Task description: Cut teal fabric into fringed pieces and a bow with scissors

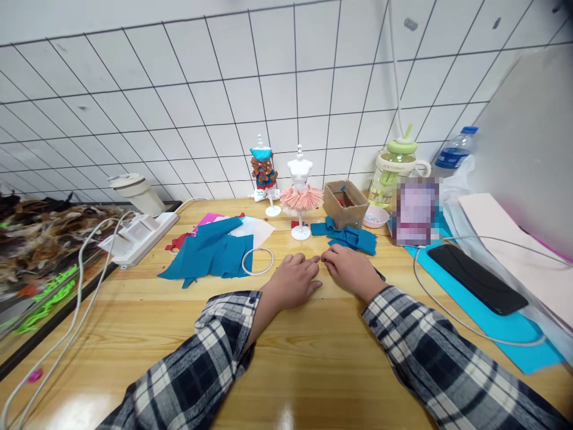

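My left hand (294,280) rests on the wooden table with its fingers bent; the tips point toward my right hand (350,270). The fingers of my right hand are curled together close to the left fingertips, and anything between them is too small to make out. Just behind my right hand lie folded teal fabric strips (358,237). Left of my left hand are a white ring (270,267) and a larger teal cloth (206,254). Behind both hands a white mini mannequin (299,170) wears a pink pleated skirt (301,199).
A dressed mannequin (264,170), a cardboard box (354,212), a small pink bowl (376,217) and a green-lidded jug (387,179) stand at the back. At the right lie a black phone (477,278) and a cable. A power strip (145,239) is at the left.
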Available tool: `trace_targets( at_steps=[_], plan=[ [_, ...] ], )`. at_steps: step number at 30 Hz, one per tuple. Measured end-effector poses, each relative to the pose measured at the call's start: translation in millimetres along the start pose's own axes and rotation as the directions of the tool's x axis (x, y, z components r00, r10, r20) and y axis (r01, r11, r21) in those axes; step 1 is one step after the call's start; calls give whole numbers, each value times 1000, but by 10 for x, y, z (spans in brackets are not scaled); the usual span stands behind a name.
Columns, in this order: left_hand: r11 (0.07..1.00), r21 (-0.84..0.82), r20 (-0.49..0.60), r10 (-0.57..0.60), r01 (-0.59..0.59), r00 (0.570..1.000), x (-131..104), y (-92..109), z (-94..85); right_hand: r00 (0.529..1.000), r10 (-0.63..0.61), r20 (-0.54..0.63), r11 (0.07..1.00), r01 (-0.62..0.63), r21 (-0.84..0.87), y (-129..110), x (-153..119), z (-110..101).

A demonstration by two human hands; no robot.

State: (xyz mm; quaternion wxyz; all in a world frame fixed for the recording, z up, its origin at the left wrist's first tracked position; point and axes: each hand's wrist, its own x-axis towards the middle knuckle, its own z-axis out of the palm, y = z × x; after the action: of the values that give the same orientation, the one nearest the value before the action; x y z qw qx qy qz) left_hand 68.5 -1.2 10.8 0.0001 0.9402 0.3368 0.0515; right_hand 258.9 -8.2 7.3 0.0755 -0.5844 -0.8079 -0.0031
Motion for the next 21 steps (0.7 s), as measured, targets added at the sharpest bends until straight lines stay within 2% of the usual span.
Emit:
trace_targets(
  at_steps=[8, 12, 21],
  plan=[
    [991, 119, -13, 62, -60, 998, 48, 7, -16, 999, 30, -18, 993, -28, 112, 92, -25, 36],
    [988, 144, -14, 61, -59, 998, 45, 23, -2, 994, 93, -59, 985, -84, 148, 161, -35, 55],
    [992, 123, -31, 18, -14, 999, 23, 23, 41, 989, 137, -48, 983, -129, 127, 178, -38, 17]
  ],
)
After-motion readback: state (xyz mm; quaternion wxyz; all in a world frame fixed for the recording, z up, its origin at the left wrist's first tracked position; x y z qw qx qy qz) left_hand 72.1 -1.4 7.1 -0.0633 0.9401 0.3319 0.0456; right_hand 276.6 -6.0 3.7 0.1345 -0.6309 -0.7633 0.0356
